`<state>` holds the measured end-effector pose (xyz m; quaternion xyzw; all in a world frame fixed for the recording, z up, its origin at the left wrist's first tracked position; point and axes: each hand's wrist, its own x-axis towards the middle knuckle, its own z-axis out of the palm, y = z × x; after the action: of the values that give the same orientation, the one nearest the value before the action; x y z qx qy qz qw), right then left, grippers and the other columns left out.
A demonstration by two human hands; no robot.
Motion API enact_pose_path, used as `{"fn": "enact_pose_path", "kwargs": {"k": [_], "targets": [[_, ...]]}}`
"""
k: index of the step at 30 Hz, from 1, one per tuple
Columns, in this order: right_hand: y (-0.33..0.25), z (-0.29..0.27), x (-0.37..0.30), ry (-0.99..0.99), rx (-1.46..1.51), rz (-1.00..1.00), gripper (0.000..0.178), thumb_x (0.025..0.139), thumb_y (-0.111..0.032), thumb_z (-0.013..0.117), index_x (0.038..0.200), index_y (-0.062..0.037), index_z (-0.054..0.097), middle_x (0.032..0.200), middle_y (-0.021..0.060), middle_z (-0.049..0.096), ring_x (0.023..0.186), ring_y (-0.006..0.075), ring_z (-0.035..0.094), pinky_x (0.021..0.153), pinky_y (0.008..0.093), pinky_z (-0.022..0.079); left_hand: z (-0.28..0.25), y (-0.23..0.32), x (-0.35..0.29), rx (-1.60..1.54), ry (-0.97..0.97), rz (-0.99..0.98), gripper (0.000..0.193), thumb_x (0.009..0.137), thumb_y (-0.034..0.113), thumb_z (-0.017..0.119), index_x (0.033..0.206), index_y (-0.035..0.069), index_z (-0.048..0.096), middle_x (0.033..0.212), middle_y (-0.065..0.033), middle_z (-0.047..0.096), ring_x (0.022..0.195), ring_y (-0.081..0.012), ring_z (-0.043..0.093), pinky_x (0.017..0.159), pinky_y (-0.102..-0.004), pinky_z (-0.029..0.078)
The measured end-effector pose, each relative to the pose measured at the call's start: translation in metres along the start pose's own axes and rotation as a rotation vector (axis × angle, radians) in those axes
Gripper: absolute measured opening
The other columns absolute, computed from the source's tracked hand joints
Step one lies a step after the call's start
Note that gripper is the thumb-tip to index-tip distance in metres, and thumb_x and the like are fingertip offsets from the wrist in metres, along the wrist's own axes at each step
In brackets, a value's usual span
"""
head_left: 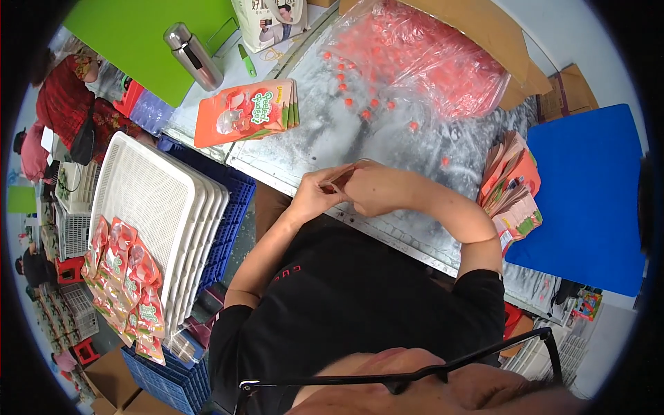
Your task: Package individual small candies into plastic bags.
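Observation:
Close together at the table's near edge, my left hand (312,196) and my right hand (372,189) are closed on the rim of a small pouch (335,187), its mouth spread between them. Most of the pouch is hidden by my fingers. A stack of flat red printed pouches (232,114) lies on the table to the far left of my hands. Beyond them, loose red round candies (366,114) are scattered before a large clear plastic bag (443,66) full of the same. At the right stands a fanned bundle of pouches (508,183).
Stacked white perforated trays (149,187) on the left carry several plump red pouches (131,280). A steel thermos (195,61), green-handled cutter (247,62) and white carrier bag (273,28) stand or lie at the back left. A blue board (588,200) is at the right; a person (72,104) is beyond the left side.

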<state>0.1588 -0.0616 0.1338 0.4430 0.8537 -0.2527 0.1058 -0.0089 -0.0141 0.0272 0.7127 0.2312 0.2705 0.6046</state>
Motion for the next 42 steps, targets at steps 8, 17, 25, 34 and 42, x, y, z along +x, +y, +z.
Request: {"fn": "enact_pose_path", "kwargs": {"k": [8,17,25,34,42], "targets": [[-0.009,-0.018,-0.013,0.117,0.076,0.248,0.017,0.079,-0.013,0.065,0.088,0.0007,0.065,0.092,0.0173,0.067,0.093,0.0336,0.063,0.081,0.0429,0.052,0.001,0.004,0.003,-0.005,0.048,0.165,0.049,0.073,-0.001,0.079,0.12,0.003,0.067,0.114,-0.0091,0.069,0.095,-0.0102,0.065,0.079,-0.0268,0.054],[0.01,0.007,-0.044,1.096,0.11,0.178,0.04,0.08,-0.013,0.074,0.116,-0.0006,0.063,0.107,0.016,0.067,0.096,0.0282,0.067,0.083,0.0378,0.052,-0.015,0.004,-0.007,-0.367,0.159,-0.126,0.017,0.081,-0.004,0.072,0.098,-0.003,0.071,0.101,-0.0069,0.071,0.087,-0.0101,0.064,0.078,-0.026,0.053],[0.041,0.078,-0.001,1.11,1.109,0.308,0.019,0.088,-0.015,0.071,0.098,0.0014,0.071,0.076,0.0028,0.07,0.069,0.0054,0.058,0.063,0.022,0.047,-0.018,-0.002,-0.011,-0.494,0.235,-0.17,0.018,0.092,0.01,0.066,0.104,-0.002,0.072,0.094,-0.0043,0.072,0.085,-0.0083,0.062,0.077,-0.0244,0.052],[0.041,0.089,0.018,1.128,1.086,0.37,0.014,0.09,-0.009,0.068,0.1,0.0007,0.069,0.084,0.0003,0.069,0.073,0.0052,0.057,0.066,0.0214,0.046,-0.014,-0.004,-0.015,-0.571,0.294,-0.199,0.03,0.1,0.025,0.058,0.103,-0.002,0.072,0.093,-0.0047,0.072,0.086,-0.0077,0.063,0.077,-0.0241,0.051],[0.04,0.09,0.033,1.026,1.527,0.076,0.021,0.088,-0.005,0.068,0.107,0.0045,0.069,0.098,0.0088,0.072,0.086,0.011,0.066,0.077,0.0254,0.053,-0.019,-0.012,-0.016,-0.515,0.27,-0.199,0.027,0.099,0.022,0.058,0.099,-0.002,0.07,0.096,-0.0084,0.071,0.084,-0.0114,0.065,0.075,-0.026,0.053]]}}
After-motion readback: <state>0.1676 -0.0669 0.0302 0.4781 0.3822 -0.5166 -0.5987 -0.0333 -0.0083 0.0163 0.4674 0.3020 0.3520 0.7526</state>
